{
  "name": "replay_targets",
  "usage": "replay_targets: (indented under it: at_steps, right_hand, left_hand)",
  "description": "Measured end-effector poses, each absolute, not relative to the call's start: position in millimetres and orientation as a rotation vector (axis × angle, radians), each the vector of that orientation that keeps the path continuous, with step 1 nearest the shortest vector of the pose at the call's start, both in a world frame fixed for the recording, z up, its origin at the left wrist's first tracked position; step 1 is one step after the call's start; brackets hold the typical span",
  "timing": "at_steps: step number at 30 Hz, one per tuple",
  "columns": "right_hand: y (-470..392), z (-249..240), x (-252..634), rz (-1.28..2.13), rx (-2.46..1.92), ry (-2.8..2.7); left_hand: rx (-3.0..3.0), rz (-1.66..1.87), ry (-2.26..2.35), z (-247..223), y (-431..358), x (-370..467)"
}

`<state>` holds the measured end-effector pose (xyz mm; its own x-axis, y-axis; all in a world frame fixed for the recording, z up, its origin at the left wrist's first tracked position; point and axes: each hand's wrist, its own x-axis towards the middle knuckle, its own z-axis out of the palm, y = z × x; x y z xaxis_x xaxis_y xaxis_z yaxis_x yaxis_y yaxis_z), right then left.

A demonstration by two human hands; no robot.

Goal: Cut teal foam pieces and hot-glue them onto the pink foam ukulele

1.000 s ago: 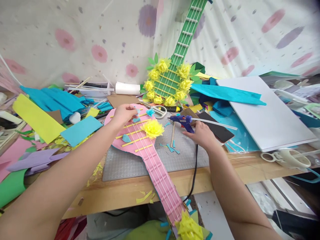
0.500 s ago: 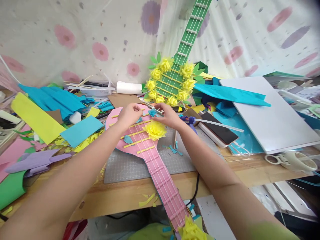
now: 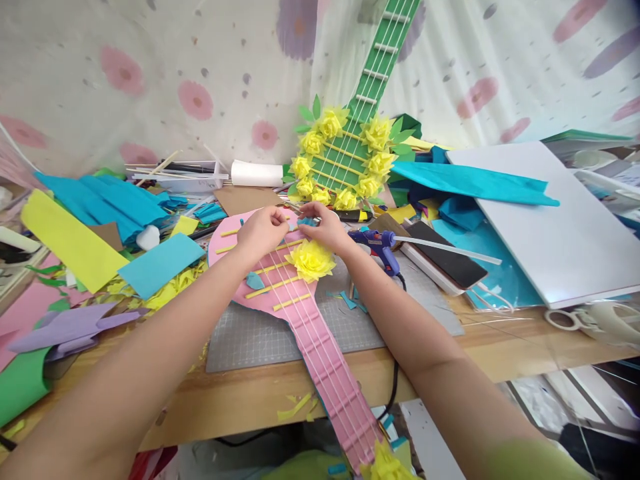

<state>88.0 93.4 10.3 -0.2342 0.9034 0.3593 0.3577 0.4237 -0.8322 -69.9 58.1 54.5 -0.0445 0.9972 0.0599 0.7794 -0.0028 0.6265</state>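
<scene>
A pink paper guitar (image 3: 320, 340) with yellow strips and white strings lies across the cutting mat, its neck reaching over the table edge toward me. Over its body, my left hand (image 3: 264, 233) is closed in a pinch at a small blue paper petal (image 3: 291, 227). Close beside it, my right hand (image 3: 326, 230) grips a blue crepe-paper flower (image 3: 306, 222), partly covered by the fingers. Below the right hand a yellow paper flower (image 3: 313, 260) sits on the guitar's edge. A loose blue petal (image 3: 255, 281) rests on the pink body.
A green paper guitar (image 3: 345, 153) ringed with yellow flowers leans at the back. Right of my hands are a purple glue gun (image 3: 377, 245), a phone (image 3: 447, 253) and a white board (image 3: 545, 227). Coloured paper (image 3: 75, 240) and scraps crowd the left. The grey cutting mat (image 3: 250, 343) lies underneath.
My right hand has drawn slightly closer to my left, and its fingers now cover more of the blue flower. More of the glue gun shows. The view has shifted a little.
</scene>
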Motion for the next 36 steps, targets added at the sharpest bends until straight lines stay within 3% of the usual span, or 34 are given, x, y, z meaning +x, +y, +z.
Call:
replay_targets:
  at_steps: [16,36]
  right_hand:
    - [99,10,91,0.970,-1.146,-1.640]
    - [100,10,89,0.945,-1.159,-1.656]
  left_hand:
    - [1.972,0.421,1.977,56,57,-57]
    - [2.073,0.365,2.197,55,57,-40]
